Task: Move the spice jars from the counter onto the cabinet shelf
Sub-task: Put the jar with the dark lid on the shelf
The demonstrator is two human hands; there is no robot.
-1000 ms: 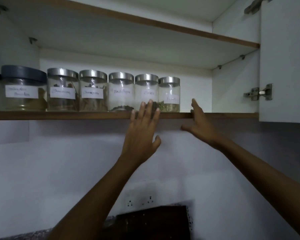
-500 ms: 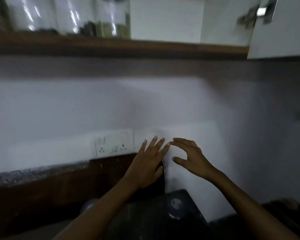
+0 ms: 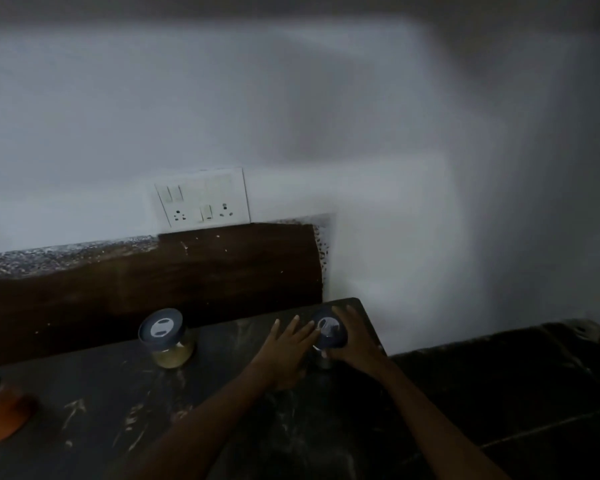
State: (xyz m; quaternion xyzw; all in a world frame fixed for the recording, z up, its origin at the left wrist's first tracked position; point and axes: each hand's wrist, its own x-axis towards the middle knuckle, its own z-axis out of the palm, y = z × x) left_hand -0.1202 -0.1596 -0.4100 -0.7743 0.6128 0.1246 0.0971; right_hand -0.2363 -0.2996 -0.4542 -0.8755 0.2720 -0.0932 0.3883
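Observation:
A spice jar with a dark lid (image 3: 330,332) stands near the right end of the dark counter (image 3: 84,420). My right hand (image 3: 355,339) wraps around its right side and lid. My left hand (image 3: 286,353) lies against the jar's left side, fingers straight and slightly apart. The jar's contents are hidden by my hands. A second dark-lidded jar with yellowish powder (image 3: 166,339) stands to the left, apart from both hands. An orange-filled jar (image 3: 0,410) sits at the far left edge, partly cut off. The cabinet shelf is out of view.
A white socket and switch plate (image 3: 203,200) is on the wall above a dark wooden backsplash (image 3: 187,271). Right of the counter's end lies a lower dark surface (image 3: 516,393). The white wall corner rises at the right.
The view has swung down from the shelf with its row of jars to the counter. Both hands dropped from the shelf edge and now touch the dark-lidded jar.

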